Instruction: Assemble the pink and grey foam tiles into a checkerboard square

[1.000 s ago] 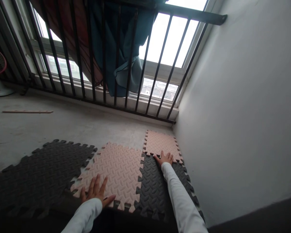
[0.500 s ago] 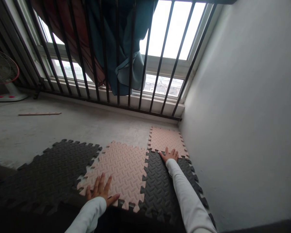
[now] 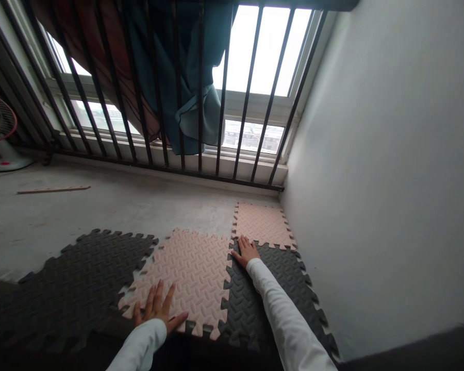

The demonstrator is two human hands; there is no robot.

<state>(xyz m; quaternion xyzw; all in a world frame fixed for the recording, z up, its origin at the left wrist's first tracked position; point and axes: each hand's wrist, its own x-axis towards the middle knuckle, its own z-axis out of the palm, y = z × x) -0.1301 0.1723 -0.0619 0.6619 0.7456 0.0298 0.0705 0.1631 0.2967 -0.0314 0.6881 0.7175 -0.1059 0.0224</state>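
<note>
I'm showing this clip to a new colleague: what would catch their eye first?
The bright barred window straight ahead, with a blue curtain bunched behind the bars, stands out first. Below it, pink foam mats and dark grey foam mats interlock on the concrete floor, the left hand on pink, the right hand on grey.

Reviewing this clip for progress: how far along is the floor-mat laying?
Done: a dark foam mat section, a pink tile, a dark tile and a second pink tile lie on the floor. In hand: the left hand is flat on the pink tile, the right hand on the dark tile at its seam. Left: concrete floor shows beyond the mats, towards the railing.
</note>
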